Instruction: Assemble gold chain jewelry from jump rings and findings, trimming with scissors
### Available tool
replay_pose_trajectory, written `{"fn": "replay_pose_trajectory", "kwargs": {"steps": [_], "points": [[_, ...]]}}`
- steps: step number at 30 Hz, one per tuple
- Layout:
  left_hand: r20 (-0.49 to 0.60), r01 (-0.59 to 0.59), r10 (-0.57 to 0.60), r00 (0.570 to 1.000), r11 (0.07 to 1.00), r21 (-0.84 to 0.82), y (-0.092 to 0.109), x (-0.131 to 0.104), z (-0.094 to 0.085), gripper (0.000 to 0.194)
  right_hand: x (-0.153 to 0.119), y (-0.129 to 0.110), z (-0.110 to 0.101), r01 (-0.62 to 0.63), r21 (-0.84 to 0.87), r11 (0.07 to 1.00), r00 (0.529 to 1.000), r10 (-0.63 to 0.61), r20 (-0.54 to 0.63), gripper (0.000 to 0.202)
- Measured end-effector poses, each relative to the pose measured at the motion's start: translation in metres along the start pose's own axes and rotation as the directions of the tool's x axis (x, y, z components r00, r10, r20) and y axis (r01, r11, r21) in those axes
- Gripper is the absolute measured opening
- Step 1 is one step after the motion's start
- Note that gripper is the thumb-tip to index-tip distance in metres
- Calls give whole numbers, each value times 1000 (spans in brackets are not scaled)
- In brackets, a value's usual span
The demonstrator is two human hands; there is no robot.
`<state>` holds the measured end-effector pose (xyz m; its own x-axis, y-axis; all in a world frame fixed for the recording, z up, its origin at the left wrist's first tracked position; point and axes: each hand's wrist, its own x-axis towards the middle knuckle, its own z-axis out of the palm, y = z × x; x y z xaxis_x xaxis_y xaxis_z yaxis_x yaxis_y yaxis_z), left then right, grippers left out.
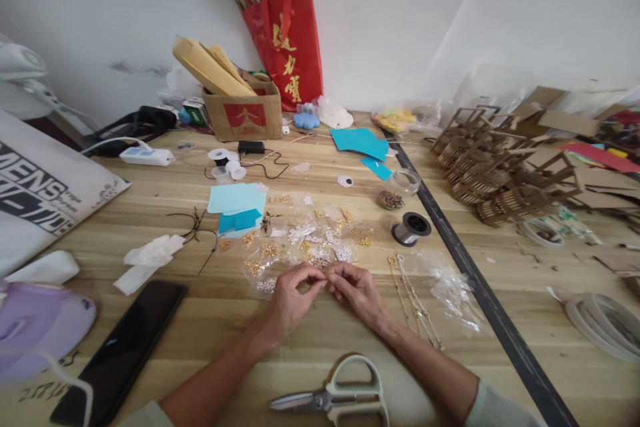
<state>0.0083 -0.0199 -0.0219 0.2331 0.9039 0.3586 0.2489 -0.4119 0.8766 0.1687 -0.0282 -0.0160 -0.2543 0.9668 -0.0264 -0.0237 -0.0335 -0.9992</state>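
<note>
My left hand (295, 297) and my right hand (356, 290) meet fingertip to fingertip over the wooden table. Both are pinched closed, and whatever lies between the fingertips is too small to make out. Just beyond them are clear bags of small gold and silver findings (320, 255). Scissors with pale handles (356, 389) lie below my hands, blades toward the left. To the right of my right hand rest several gold and silver chains (413, 300), with a spool of grey wire (411, 229) farther back.
A black phone (123, 350) and white tissues (150, 259) lie at left. Blue cards (237, 207) sit behind the bags. A cardboard box (245, 110) and red bag (293, 47) stand at the back; woven baskets (505, 173) and coiled tubing (603, 323) are at right.
</note>
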Motion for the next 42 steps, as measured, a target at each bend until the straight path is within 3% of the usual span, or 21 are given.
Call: {"fn": "replay_pose_trajectory", "kwargs": {"steps": [15,21,29,42], "points": [[9,22,-22,1000,999,32,4,1,-2,9,-1,2,0,42,-14,999,999,-42,4,31],[49,96,-98,994,995,29,7,2,-5,9,-2,1,1,28,-30,999,999,-29,-23,28],[34,157,-158,987,987,39,4,3,-7,9,-1,-1,-4,26,-183,983,998,-36,-51,24],[-6,94,-94,996,991,99,5,5,-10,14,-3,-5,-6,148,-459,876,984,-176,-19,21]]}}
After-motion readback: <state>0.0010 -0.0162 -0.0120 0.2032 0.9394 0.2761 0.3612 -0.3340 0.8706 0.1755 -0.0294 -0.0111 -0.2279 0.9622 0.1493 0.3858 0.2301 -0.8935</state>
